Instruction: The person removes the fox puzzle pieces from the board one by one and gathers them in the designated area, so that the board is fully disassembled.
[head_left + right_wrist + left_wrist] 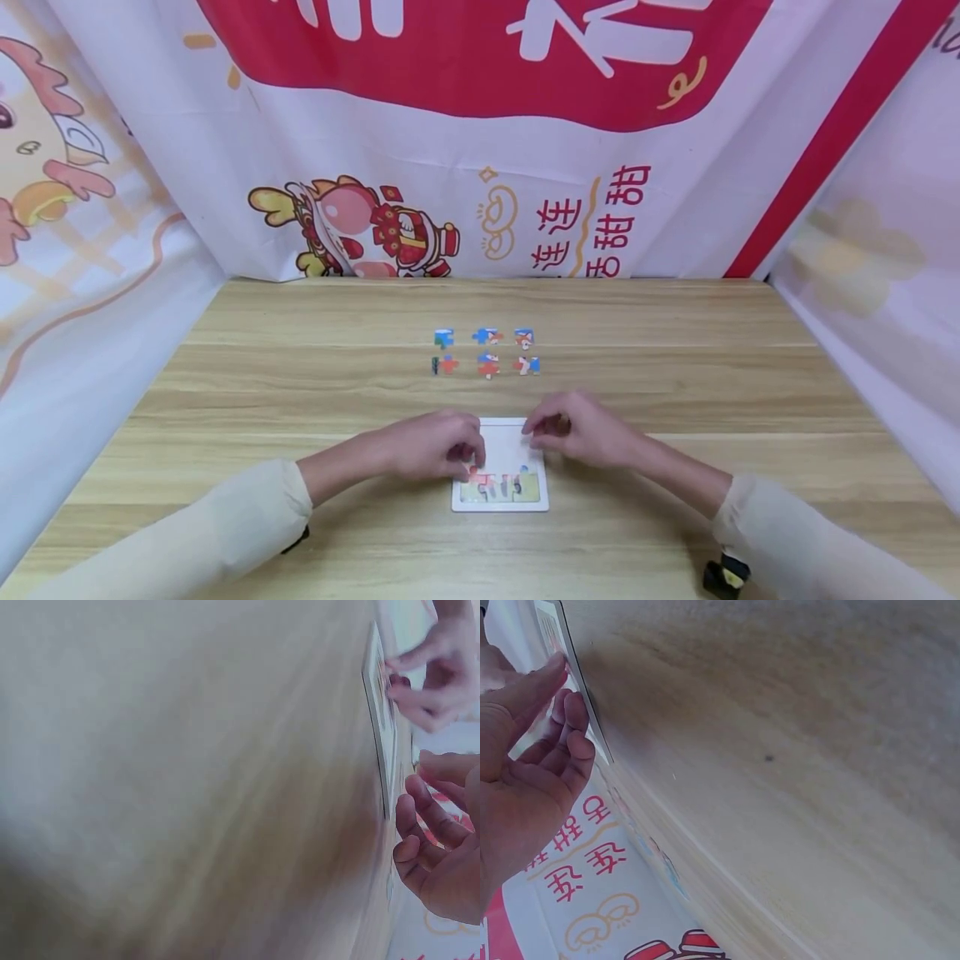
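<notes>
Cream sleeves frame the scene, and from the left one the left hand reaches in to the left edge of the small white rectangular puzzle tray, which lies flat on the near middle of the table. Its fingers curl down onto the tray near the few placed pieces along the tray's near edge, seemingly to steady the tray or press a piece home; the left wrist view shows the fingers lying close together against the tray's rim, but whether they pinch a piece I cannot tell. To the right, the right hand rests over the tray's far right corner with its fingers loosely curled and the tips brought near each other, perhaps around a small piece, though none is plainly visible; the right wrist view is too blurred to settle it. Farther from the person, just beyond the tray, six loose colourful puzzle pieces lie in two neat rows of three, set apart from one another so each can be picked singly. The pale wood-grain table is enclosed on the left, far and right sides by white fabric banners printed with red shapes, cartoon figures and red characters.
</notes>
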Available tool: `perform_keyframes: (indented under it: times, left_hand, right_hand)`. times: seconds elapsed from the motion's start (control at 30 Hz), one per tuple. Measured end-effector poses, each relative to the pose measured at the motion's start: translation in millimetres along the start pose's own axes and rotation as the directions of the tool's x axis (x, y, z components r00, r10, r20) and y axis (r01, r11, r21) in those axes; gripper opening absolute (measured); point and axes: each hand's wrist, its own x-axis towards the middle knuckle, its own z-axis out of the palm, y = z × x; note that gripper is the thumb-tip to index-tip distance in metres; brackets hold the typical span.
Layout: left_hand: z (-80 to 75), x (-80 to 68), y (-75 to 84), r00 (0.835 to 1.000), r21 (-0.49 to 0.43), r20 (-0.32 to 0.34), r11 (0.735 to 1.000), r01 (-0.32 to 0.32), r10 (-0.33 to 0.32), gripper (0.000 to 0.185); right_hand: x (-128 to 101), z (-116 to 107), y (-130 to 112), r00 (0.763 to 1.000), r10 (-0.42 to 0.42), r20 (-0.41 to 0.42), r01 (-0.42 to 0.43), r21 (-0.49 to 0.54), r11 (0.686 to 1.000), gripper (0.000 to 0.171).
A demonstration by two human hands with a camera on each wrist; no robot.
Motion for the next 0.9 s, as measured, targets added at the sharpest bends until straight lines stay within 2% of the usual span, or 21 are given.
perform_keyframes:
  times: [0.17, 0.33, 0.43, 0.7, 0.9]
  left_hand:
    - [-0.4, 0.0, 0.1, 1.000, 0.000, -0.002, 1.000, 0.012, -0.012, 0.009]
    - [-1.1, 0.2, 0.8, 1.000, -0.014, 0.004, 1.000, 0.001, -0.001, 0.010]
    - [-1.4, 0.0, 1.0, 1.000, -0.028, 0.007, 1.000, 0.006, -0.005, 0.010]
    - [-0.5, 0.3, -1.0, 1.000, -0.055, 0.015, 0.998, 0.025, -0.024, 0.011]
    - [0.5, 1.1, -1.7, 1.000, -0.055, 0.014, 0.998, 0.013, -0.013, 0.012]
  right_hand:
    - [-6.7, 9.5, -7.5, 0.997, -0.028, 0.077, 0.030, -0.025, 0.999, 0.014]
    - [-11.3, 17.0, -12.5, 0.982, -0.113, 0.149, 0.134, -0.139, 0.981, 0.023]
    - [-13.5, 19.3, -14.2, 0.974, -0.148, 0.170, 0.178, -0.172, 0.969, 0.027]
    - [-15.1, 23.7, -13.9, 0.973, -0.093, 0.213, 0.131, -0.175, 0.976, 0.033]
    - [-15.5, 26.0, -11.1, 0.970, -0.125, 0.210, 0.166, -0.189, 0.968, 0.031]
